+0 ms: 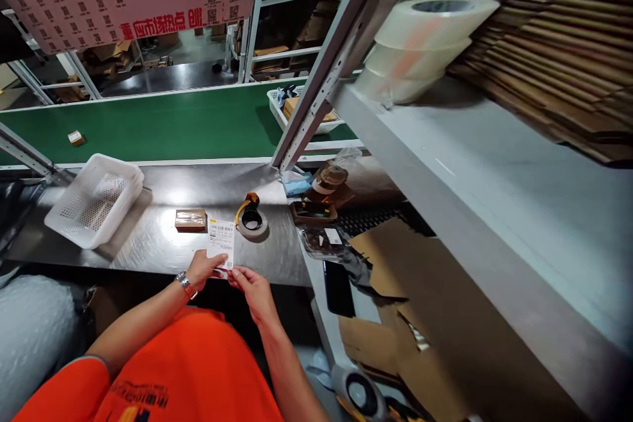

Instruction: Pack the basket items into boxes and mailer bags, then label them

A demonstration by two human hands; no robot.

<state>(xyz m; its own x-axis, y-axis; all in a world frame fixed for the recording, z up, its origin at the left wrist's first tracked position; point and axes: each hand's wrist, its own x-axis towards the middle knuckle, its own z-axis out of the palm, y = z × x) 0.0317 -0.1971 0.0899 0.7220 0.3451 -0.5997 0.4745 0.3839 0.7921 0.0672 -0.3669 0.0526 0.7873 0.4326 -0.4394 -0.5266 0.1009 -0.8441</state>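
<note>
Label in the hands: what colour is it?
The label is white with dark print, best seen in the head view.

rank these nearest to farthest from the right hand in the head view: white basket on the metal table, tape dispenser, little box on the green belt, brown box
1. Tape dispenser, just beyond the right hand
2. Brown box, on the metal table, to the left
3. White basket, farther left on the table
4. Little box, far left on the green belt
</note>
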